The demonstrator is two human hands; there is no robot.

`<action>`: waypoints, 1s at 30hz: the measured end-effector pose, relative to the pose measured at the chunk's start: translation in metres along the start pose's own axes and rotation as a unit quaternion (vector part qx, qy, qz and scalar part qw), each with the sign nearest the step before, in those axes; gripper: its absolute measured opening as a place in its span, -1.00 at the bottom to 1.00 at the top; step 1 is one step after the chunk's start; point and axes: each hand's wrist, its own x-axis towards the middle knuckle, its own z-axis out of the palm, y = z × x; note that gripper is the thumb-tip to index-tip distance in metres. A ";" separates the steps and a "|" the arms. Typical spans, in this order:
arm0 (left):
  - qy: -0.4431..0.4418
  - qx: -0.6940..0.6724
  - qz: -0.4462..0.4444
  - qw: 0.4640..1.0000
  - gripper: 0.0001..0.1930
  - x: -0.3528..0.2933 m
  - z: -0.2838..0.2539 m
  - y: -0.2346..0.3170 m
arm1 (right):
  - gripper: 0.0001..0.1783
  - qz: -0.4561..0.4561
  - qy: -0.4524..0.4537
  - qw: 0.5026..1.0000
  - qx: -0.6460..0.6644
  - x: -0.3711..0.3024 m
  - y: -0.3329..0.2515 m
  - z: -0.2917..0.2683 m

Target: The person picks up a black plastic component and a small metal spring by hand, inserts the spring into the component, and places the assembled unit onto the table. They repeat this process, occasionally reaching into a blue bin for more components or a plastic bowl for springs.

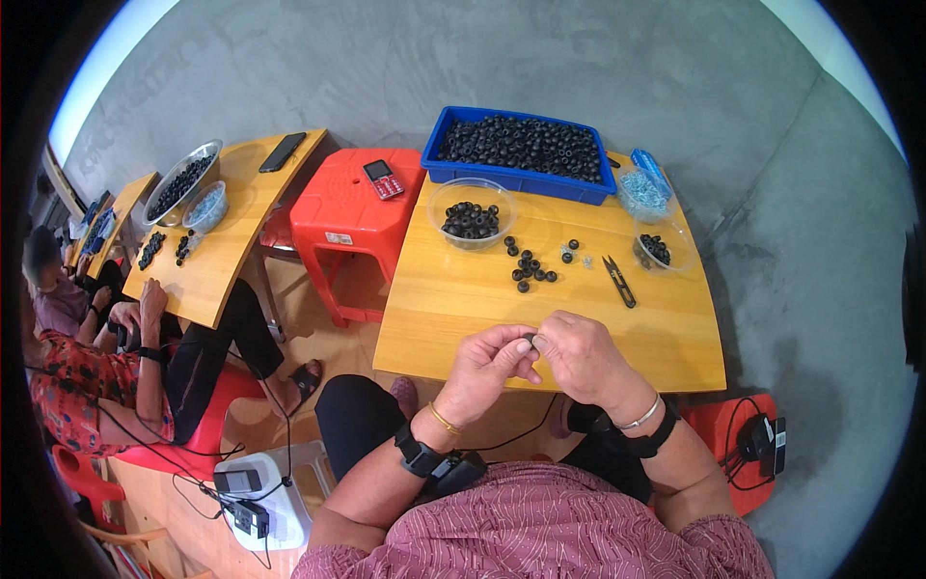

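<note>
Close to the near edge of the table, my left hand [487, 367] pinches a small black round part [530, 338] between thumb and fingertips. My right hand [584, 357] meets it there, its thumb and fingers closed against the same part; whatever else it may grip is hidden. Just beyond my hands lies a loose group of black round parts [533, 274] with holes. Thread snips [619, 282] rest to their right, beside a few tiny clear pieces [587, 261]. Behind the group stands a clear round tub [512, 205] with more black parts in it.
A blue tray [521, 183] heaped with black parts is at the back. On the right are a tub of light-blue bits [644, 196] and a tilted clear cup [680, 256]. A red stool [338, 214] bearing a phone [384, 180] stands left; beyond, another person sits at a table [207, 289].
</note>
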 end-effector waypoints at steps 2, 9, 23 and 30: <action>0.000 -0.005 -0.007 1.000 -0.79 -0.002 -0.003 0.003 | -0.92 0.032 0.055 0.997 0.046 -0.002 0.003 0.003; -0.048 -0.173 -0.029 0.983 -0.80 -0.003 -0.007 0.002 | -0.90 0.133 0.166 0.966 0.148 -0.016 0.043 0.009; -0.060 -0.209 -0.051 0.975 -0.79 -0.006 -0.006 -0.003 | -0.68 0.241 0.036 0.773 0.586 -0.016 0.018 0.000; -0.051 -0.191 -0.056 0.979 -0.78 -0.008 0.000 -0.001 | -0.76 0.186 0.039 0.687 0.702 -0.016 0.017 -0.004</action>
